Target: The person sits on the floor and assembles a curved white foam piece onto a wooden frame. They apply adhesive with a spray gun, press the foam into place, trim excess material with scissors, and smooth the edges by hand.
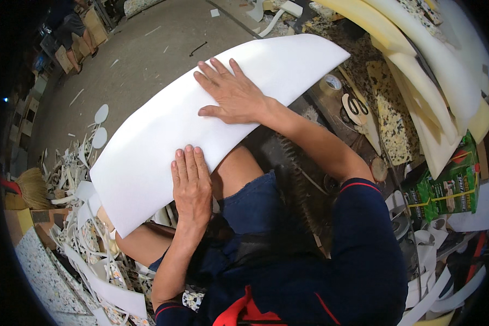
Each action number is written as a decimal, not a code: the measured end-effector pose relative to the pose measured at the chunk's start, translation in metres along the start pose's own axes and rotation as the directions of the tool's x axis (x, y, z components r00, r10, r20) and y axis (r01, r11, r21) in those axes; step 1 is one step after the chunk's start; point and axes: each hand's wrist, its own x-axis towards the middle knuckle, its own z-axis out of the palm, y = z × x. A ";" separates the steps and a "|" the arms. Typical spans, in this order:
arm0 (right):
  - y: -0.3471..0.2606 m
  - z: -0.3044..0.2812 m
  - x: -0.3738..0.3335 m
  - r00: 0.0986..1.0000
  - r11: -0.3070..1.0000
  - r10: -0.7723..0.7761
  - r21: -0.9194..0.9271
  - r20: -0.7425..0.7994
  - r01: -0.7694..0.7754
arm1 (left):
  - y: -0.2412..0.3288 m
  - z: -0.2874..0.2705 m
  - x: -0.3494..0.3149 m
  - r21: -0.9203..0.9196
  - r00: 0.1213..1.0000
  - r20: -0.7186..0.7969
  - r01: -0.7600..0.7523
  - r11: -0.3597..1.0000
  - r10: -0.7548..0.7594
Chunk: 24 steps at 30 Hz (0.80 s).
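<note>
A large white foam sheet (pixel 146 136) with a curved far edge lies across my lap, its right end reaching over the workbench. My right hand (pixel 231 95) rests flat on the upper middle of the foam, fingers spread and thumb out. Nearer to me, my left hand (pixel 192 176) lies on the sheet's near edge with its fingers stretched out side by side. Neither hand grips anything. The underside of the foam is hidden, and my bare knees show beneath its near edge.
On the bench to the right are scissors (pixel 355 104), a tape roll (pixel 330 84) and curved foam pieces (pixel 418 81). Green packages (pixel 445 187) sit farther right. White foam offcuts (pixel 100 261) and a straw broom (pixel 33 187) are at left. Another person (pixel 73 30) is far left.
</note>
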 end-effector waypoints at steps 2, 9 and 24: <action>0.029 0.013 0.005 0.994 0.993 0.104 -0.054 -0.016 -0.104 | 0.000 0.002 0.000 -0.001 0.999 -0.035 -0.003 1.000 0.003; 0.137 0.024 -0.015 0.909 0.910 0.414 -0.010 -0.040 -0.415 | 0.012 0.004 0.008 -0.031 0.994 -0.105 -0.028 0.999 0.024; 0.024 0.014 0.050 0.980 0.981 0.132 -0.164 0.148 -0.107 | -0.105 -0.124 -0.084 -0.746 0.236 0.057 0.656 0.116 -0.970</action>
